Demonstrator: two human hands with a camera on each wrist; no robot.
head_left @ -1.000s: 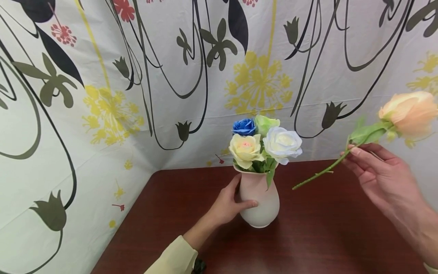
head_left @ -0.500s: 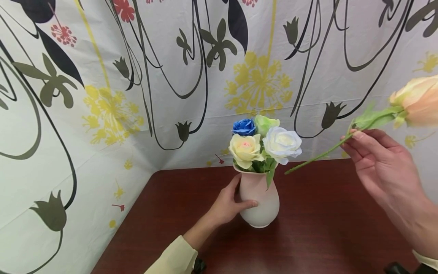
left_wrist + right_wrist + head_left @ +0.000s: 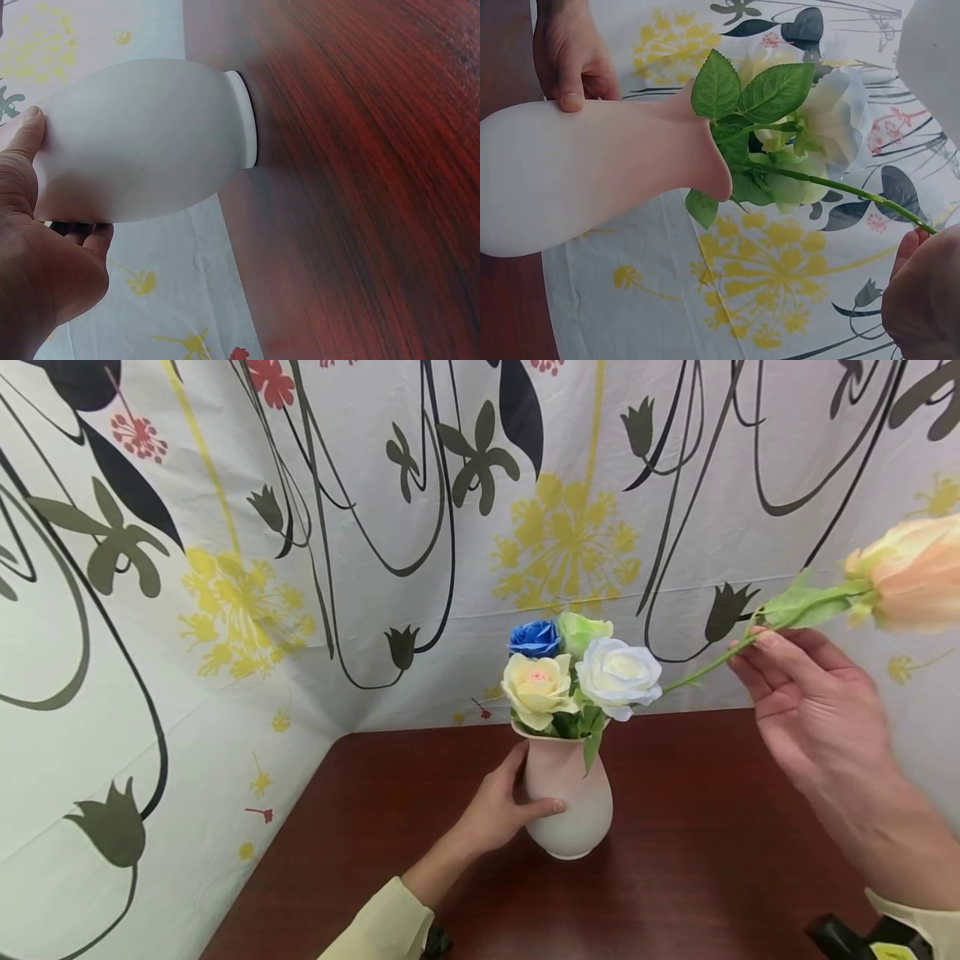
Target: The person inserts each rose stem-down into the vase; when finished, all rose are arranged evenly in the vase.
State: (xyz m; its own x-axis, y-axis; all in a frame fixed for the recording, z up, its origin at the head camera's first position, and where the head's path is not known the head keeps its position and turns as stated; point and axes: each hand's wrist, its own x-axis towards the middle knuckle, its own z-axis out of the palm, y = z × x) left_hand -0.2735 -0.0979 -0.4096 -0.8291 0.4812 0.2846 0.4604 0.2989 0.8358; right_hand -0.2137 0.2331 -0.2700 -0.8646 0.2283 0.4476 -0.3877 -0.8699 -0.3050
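A pale pink-and-white vase (image 3: 576, 802) stands upright on the table, with my left hand (image 3: 491, 806) gripping its left side, thumb across the front. Blue (image 3: 535, 637), pale green (image 3: 585, 631), cream (image 3: 536, 689) and white (image 3: 618, 675) artificial roses fill its mouth. Off to the right, my right hand (image 3: 828, 714) pinches a peach rose (image 3: 911, 578) by its green stem, bloom pointing right. That stem slants down leftward, and the white rose hides its lower end in the head view. In the right wrist view, the stem (image 3: 840, 187) reaches among the leaves at the vase's rim.
The dark reddish-brown table (image 3: 697, 860) runs back to a white hanging cloth (image 3: 420, 552) printed with flowers and stems. A black strap device with a yellow label (image 3: 892, 947) sits on the right wrist.
The right hand first raised the peach rose and tipped its stem flatter, then moved left, bringing the stem's lower end behind the white rose. The left hand and vase stay put.
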